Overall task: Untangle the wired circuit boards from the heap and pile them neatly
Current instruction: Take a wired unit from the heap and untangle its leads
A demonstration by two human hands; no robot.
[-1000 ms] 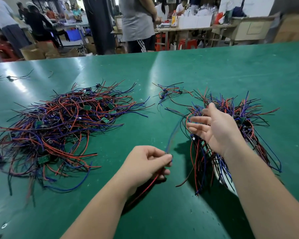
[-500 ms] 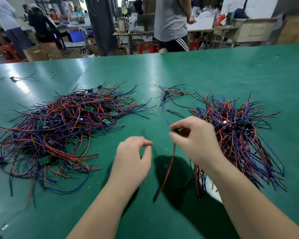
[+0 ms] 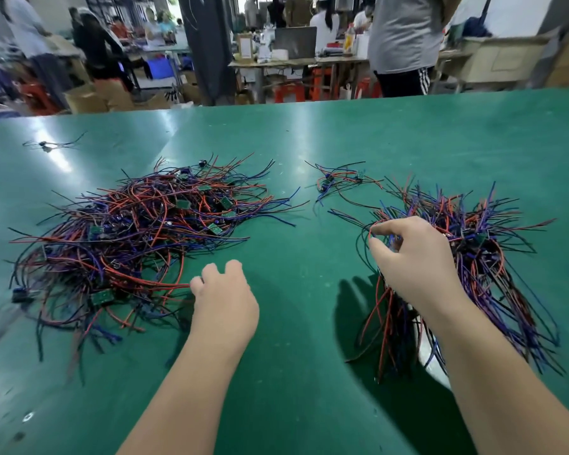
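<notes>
L hand (image 3: 225,307) curls its fingers at near edge of tangled heap of red, blue & black wired green circuit boards (image 3: 138,238); grip cannot be told. R hand (image 3: 414,257) pinches, thumb & forefinger, wires of aligned pile of wired boards (image 3: 480,257). Beyond lies small loose wire bundle (image 3: 339,182).

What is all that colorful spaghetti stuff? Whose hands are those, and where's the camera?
Those are a person's two bare hands. The camera sits on the person's head and looks down, so you see what they see. On the green table lie tiny circuit boards with red, blue and black wires attached. The messy heap is on the left, and a tidier pile is on the right. The right hand pinches some wires at the edge of the tidier pile. The left hand has curled fingers beside the messy heap; I can't tell if it holds anything.
</notes>
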